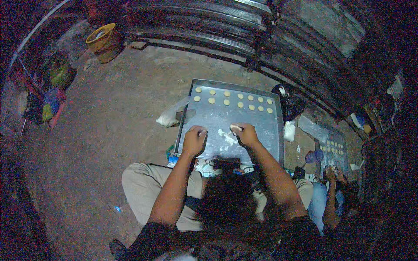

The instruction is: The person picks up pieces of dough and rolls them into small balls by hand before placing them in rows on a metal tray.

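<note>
A shallow metal tray [257,135] lies before me, with two rows of small round pale dough pieces [227,102] along its far part. Over the near left of the tray my left hand [195,140] is closed, its fingers curled in; what they hold, if anything, is hidden. My right hand [246,135], closed in a pinch, is over the tray's near middle. Something pale, which looks like a bit of dough [235,128], shows at its fingertips. White flour [227,137] is smeared on the metal between the two hands.
A clear bag of white powder [169,118] leans at the tray's left side. Black plastic [291,104] and a white bag [289,130] lie at its right. Farther right, a co-worker's hands [332,174] are at another tray [328,135]. A yellow bucket [103,43] stands far left, near metal racks [209,32].
</note>
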`<state>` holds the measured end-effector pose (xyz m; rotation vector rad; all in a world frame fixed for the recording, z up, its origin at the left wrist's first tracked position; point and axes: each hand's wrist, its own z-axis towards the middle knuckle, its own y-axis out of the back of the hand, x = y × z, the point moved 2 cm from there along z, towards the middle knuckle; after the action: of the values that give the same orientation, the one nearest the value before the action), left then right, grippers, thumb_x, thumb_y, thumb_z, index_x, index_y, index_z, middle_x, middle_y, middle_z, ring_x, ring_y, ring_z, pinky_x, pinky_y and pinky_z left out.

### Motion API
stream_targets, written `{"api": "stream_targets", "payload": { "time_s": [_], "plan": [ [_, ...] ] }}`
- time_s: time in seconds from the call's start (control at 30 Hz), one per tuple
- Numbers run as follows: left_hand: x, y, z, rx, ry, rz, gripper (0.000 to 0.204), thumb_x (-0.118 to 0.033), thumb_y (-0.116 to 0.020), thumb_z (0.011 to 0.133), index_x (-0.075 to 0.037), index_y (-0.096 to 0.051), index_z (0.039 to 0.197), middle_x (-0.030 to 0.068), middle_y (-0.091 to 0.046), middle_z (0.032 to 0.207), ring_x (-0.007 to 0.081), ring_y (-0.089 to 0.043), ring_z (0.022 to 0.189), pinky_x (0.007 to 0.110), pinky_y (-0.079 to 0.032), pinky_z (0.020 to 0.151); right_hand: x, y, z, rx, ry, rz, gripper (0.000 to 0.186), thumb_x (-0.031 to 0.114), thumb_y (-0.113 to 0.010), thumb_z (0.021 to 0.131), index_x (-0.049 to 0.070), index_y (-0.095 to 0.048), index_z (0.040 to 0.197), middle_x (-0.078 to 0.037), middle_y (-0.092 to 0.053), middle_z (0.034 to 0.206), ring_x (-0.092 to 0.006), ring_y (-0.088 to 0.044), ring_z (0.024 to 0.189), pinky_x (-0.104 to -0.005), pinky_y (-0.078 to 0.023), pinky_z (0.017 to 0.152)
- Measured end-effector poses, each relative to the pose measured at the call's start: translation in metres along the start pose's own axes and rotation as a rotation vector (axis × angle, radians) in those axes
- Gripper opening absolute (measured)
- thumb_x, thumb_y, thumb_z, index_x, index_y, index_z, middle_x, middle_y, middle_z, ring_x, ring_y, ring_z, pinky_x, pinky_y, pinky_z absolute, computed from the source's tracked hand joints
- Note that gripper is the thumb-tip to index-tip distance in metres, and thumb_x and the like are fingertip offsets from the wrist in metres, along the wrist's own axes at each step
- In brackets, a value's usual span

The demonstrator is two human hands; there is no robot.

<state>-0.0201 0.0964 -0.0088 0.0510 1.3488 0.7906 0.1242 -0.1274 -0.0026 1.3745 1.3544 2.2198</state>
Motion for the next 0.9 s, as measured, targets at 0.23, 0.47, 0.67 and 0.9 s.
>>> {"api": "stream_targets", "payload": {
  "time_s": [0.23, 0.47, 0.67, 0.9],
  "plan": [
    [0.003, -0.003, 0.002, 0.038, 0.038, 0.005, 0.021, -0.017, -0.062, 0.091, -0.001, -0.069, 0.1, 0.0192, -0.067, 0.103, 0.0361, -0.064, 0.098, 0.042, -0.05, 0.089, 0.009, -0.055, 0.0, 0.117, 0.174, -0.293, 0.038, 0.019, -0.063, 0.089, 0.004, -0.061, 0.124, -0.021, -0.06, 0.125, -0.0393, -0.057, 0.114, -0.043, -0.047, 0.099],
    [0.003, -0.005, -0.002, 0.003, -0.008, 0.018, 0.022, -0.017, -0.062, 0.09, 0.002, -0.068, 0.099, 0.0192, -0.067, 0.103, 0.0361, -0.064, 0.098, 0.041, -0.05, 0.088, 0.002, -0.042, -0.034, 0.306, 0.227, -0.327, 0.035, 0.023, -0.059, 0.092, 0.008, -0.061, 0.123, -0.019, -0.059, 0.13, -0.0376, -0.056, 0.119, -0.043, -0.047, 0.1],
    [-0.003, -0.002, -0.002, 0.013, -0.043, -0.019, 0.022, -0.017, -0.061, 0.09, 0.002, -0.069, 0.098, 0.0195, -0.067, 0.102, 0.0363, -0.064, 0.096, 0.042, -0.05, 0.087, -0.012, 0.014, -0.029, -0.091, -0.083, -0.049, 0.03, 0.027, -0.059, 0.095, 0.003, -0.067, 0.11, -0.022, -0.067, 0.11, -0.0395, -0.064, 0.104, -0.0431, -0.05, 0.091],
    [-0.006, -0.003, -0.001, 0.029, -0.015, -0.025, 0.021, -0.016, -0.061, 0.09, 0.002, -0.069, 0.098, 0.0193, -0.067, 0.101, 0.0361, -0.064, 0.096, 0.041, -0.05, 0.088, 0.001, -0.033, -0.063, 0.081, 0.259, -0.321, 0.044, 0.022, -0.063, 0.089, 0.008, -0.057, 0.13, -0.021, -0.056, 0.134, -0.0404, -0.052, 0.124, -0.0447, -0.043, 0.104]
  ]
}}
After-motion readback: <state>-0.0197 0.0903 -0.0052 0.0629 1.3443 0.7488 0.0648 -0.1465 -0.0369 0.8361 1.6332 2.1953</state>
